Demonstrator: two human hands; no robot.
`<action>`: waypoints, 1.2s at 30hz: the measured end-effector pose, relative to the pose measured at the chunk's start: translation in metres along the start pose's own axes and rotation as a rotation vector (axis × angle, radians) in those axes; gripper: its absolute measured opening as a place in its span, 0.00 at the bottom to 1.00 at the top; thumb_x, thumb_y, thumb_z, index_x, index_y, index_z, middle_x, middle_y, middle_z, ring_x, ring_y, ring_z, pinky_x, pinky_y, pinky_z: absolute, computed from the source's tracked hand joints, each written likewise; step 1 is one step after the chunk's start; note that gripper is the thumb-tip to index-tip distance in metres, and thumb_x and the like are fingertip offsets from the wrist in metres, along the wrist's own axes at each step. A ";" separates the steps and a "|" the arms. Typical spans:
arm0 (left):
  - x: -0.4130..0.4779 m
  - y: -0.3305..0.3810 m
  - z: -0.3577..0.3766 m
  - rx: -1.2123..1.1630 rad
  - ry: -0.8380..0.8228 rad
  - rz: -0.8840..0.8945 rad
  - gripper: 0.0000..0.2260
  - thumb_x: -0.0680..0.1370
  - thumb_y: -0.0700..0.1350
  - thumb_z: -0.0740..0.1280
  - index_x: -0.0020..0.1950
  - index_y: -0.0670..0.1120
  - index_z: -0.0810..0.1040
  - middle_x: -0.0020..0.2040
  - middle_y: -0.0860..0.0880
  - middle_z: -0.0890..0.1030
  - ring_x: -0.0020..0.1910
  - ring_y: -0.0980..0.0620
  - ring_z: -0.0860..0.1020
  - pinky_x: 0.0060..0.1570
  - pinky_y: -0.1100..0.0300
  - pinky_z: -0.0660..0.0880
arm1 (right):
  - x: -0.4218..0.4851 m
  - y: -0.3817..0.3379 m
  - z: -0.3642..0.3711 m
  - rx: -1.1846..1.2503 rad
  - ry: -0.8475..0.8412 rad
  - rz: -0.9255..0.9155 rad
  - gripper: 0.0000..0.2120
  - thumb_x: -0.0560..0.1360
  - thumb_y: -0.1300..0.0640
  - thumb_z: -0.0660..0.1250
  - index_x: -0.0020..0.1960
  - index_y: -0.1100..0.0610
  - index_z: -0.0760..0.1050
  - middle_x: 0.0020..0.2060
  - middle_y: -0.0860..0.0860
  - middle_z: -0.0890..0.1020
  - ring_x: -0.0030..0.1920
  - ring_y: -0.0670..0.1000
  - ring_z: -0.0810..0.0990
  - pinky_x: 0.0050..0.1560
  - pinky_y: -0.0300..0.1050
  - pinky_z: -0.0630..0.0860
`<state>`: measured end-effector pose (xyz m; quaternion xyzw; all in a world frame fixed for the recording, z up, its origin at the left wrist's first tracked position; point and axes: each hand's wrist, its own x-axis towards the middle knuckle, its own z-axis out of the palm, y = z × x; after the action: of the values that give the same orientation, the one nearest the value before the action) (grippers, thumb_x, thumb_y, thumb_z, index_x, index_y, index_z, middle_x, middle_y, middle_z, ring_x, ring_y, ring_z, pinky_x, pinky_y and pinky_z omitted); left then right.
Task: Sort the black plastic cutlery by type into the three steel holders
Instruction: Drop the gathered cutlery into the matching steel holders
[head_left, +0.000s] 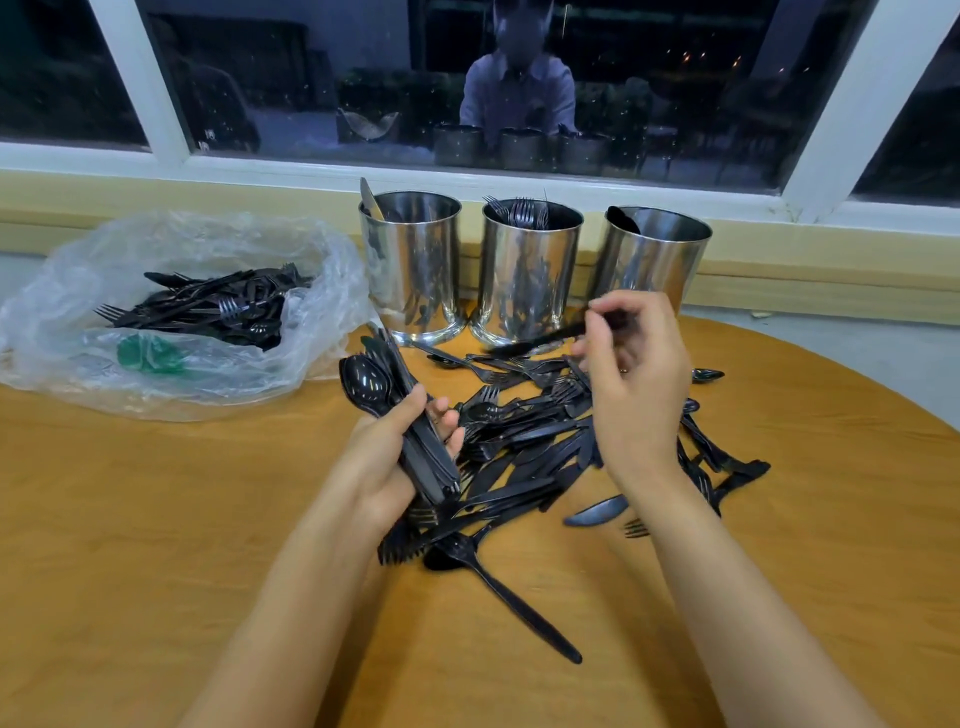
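Nearest, the left hand (384, 457) is gripping a bundle of spoons and knives (366, 379) over the pile (524, 447). Beyond, the right hand (634, 384) is pinching a blurred piece (540, 340), possibly a fork, lying crosswise just before the fork holder (527, 275).

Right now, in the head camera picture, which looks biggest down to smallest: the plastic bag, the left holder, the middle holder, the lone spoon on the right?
1. plastic bag
2. left holder and middle holder: they look alike
3. lone spoon
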<state>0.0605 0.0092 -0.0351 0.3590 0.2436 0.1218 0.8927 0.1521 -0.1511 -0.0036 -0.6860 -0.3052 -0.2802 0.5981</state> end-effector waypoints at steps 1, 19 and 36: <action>0.004 0.000 0.006 0.004 -0.009 0.002 0.05 0.81 0.41 0.64 0.48 0.40 0.74 0.39 0.44 0.83 0.35 0.50 0.83 0.41 0.53 0.83 | -0.002 -0.001 0.000 0.098 0.031 0.108 0.05 0.79 0.66 0.63 0.49 0.57 0.73 0.43 0.53 0.78 0.43 0.50 0.83 0.43 0.42 0.79; 0.013 -0.022 0.002 0.087 0.022 0.103 0.07 0.82 0.42 0.62 0.46 0.42 0.75 0.36 0.48 0.79 0.31 0.54 0.75 0.40 0.56 0.76 | -0.050 0.023 0.017 0.025 -0.593 0.516 0.02 0.74 0.56 0.72 0.42 0.53 0.82 0.36 0.46 0.82 0.36 0.39 0.76 0.40 0.31 0.73; 0.009 -0.030 0.003 0.231 -0.187 -0.001 0.03 0.81 0.40 0.64 0.49 0.44 0.77 0.36 0.48 0.74 0.30 0.53 0.71 0.37 0.56 0.73 | 0.020 0.106 0.009 -0.794 -0.534 0.381 0.10 0.79 0.59 0.65 0.59 0.61 0.75 0.49 0.56 0.80 0.50 0.57 0.79 0.46 0.46 0.72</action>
<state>0.0709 -0.0098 -0.0574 0.4692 0.1718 0.0586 0.8643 0.2455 -0.1505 -0.0584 -0.9513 -0.1869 -0.0759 0.2331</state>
